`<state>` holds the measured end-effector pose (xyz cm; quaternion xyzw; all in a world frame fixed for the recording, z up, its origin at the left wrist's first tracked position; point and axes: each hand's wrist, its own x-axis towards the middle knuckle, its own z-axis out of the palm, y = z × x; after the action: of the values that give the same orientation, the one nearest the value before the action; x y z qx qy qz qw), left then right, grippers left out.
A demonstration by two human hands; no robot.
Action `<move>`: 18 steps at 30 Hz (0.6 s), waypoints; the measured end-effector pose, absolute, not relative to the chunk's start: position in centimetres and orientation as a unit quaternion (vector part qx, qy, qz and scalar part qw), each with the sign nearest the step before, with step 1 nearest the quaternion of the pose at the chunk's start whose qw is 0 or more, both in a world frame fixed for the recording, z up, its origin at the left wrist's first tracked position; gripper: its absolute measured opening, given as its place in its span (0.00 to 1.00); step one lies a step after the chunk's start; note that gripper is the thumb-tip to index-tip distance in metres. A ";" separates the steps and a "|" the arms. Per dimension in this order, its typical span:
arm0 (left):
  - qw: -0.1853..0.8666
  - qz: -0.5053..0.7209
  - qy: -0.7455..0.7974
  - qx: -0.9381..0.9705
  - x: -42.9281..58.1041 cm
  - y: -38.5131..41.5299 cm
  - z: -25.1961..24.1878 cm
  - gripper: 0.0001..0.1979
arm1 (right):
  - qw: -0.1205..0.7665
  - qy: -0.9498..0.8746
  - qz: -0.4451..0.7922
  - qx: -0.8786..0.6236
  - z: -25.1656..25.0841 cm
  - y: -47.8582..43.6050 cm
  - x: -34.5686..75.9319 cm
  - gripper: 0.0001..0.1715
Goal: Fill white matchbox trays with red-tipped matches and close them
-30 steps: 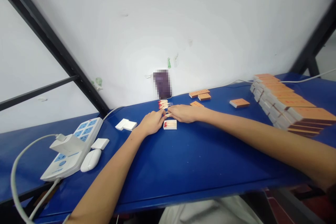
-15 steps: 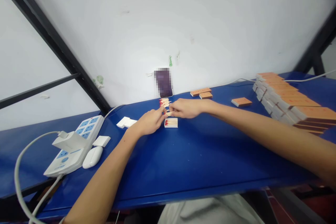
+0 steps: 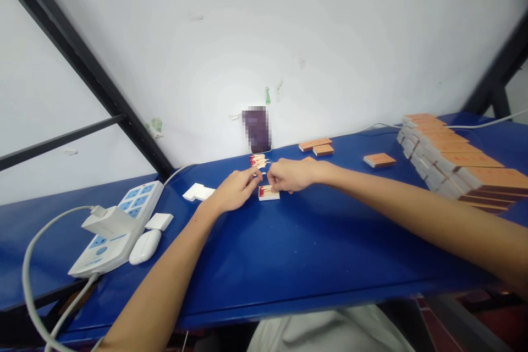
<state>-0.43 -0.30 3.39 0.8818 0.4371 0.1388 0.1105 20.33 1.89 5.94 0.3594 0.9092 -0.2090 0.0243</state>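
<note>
My left hand [image 3: 235, 190] and my right hand [image 3: 291, 175] meet over a small open matchbox tray [image 3: 269, 193] holding red-tipped matches on the blue table [image 3: 289, 253]. The right hand's fingers are pinched together just above the tray, apparently on matches too small to see clearly. The left hand's fingers are curled, fingertips touching the tray's left end. A loose pile of matches [image 3: 258, 161] lies just behind the hands, near the wall.
White empty trays [image 3: 198, 192] lie left of the hands. A power strip [image 3: 117, 228] with a plug, a white earbud case [image 3: 143, 246] and a cable sit at far left. Orange matchboxes [image 3: 317, 146] lie behind; a long stack [image 3: 449, 162] fills the right. A blurred dark object [image 3: 257, 130] leans on the wall.
My right hand has come down from the loose pile to the tray, its fingers now over the matches in it. My left hand has stayed beside the tray.
</note>
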 end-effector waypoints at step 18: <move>0.032 0.090 0.500 0.861 -0.5 -0.1 2.9 0.13 | 0.006 0.899 -0.265 0.349 7.1 2.3 21.2 0.10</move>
<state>-0.46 -0.11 2.90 0.8608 0.5000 0.0897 0.0323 21.15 2.31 7.14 0.3486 0.8990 -0.2650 0.0062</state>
